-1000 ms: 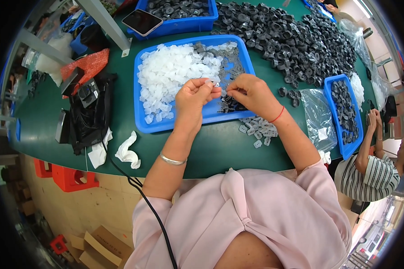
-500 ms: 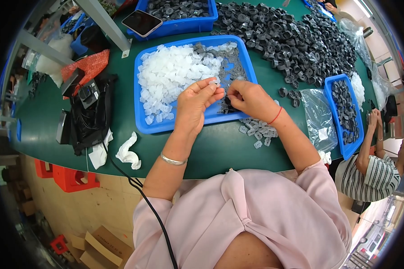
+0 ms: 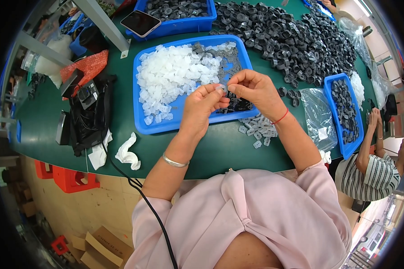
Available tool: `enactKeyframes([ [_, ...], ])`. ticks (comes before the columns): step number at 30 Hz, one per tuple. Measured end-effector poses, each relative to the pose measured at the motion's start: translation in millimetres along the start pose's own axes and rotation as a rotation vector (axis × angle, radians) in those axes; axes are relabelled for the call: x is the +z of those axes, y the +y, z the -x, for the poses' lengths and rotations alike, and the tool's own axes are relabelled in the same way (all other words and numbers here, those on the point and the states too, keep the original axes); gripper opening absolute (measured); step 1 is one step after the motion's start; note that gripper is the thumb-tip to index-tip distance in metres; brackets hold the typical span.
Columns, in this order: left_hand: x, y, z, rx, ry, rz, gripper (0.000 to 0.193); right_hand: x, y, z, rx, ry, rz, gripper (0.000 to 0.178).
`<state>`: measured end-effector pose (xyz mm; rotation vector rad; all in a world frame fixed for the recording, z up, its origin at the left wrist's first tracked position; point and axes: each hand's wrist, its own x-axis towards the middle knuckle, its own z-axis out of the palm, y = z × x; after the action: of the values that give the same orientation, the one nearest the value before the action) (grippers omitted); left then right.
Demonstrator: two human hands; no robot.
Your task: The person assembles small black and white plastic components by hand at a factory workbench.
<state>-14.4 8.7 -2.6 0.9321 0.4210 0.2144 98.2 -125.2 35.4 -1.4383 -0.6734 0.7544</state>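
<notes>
My left hand (image 3: 203, 104) pinches a small translucent plastic piece (image 3: 221, 88) between thumb and forefinger, above the front part of a blue tray (image 3: 141, 122). Close against it from the right, my right hand (image 3: 256, 92) is closed in a pinch; whatever its fingertips hold is too small to make out. White translucent pieces (image 3: 168, 74) are heaped in the tray's left and middle. Flat grey pieces (image 3: 231, 57) lie along its right side, and small black parts (image 3: 238, 105) lie beneath my hands, partly hidden by them.
Loose grey pieces (image 3: 258, 130) lie before the tray. A big heap of black parts (image 3: 296, 42) spreads behind right, near a clear bag (image 3: 318, 117) and narrow blue tray (image 3: 359, 140). A phone (image 3: 140, 23) rests on the rear bin; a cable (image 3: 155, 213) crosses my left arm.
My right hand has lifted from over the tray's dark parts and moved left to meet the translucent piece. My left hand has shifted slightly right and nearer to me, still pinching that piece.
</notes>
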Motion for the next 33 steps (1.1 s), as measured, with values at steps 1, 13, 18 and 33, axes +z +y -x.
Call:
enactKeyframes([
  [1,0.6,-0.7,-0.1,-0.001,-0.001,0.0,0.022,-0.1,1.3,0.3,0.016,-0.016,-0.026,0.011],
  [13,2.9,-1.4,1.5,0.001,0.009,0.044,0.022,4.3,12.7,-0.2,0.006,0.051,0.069,0.014],
  [18,4.9,-2.3,1.7,0.024,0.024,0.057,0.019,4.2,13.5,-0.5,-0.02,0.055,0.102,0.014],
  [33,7.9,-9.0,2.6,0.165,0.047,-0.049,0.019,5.3,12.9,0.2,-0.107,0.064,0.221,0.019],
])
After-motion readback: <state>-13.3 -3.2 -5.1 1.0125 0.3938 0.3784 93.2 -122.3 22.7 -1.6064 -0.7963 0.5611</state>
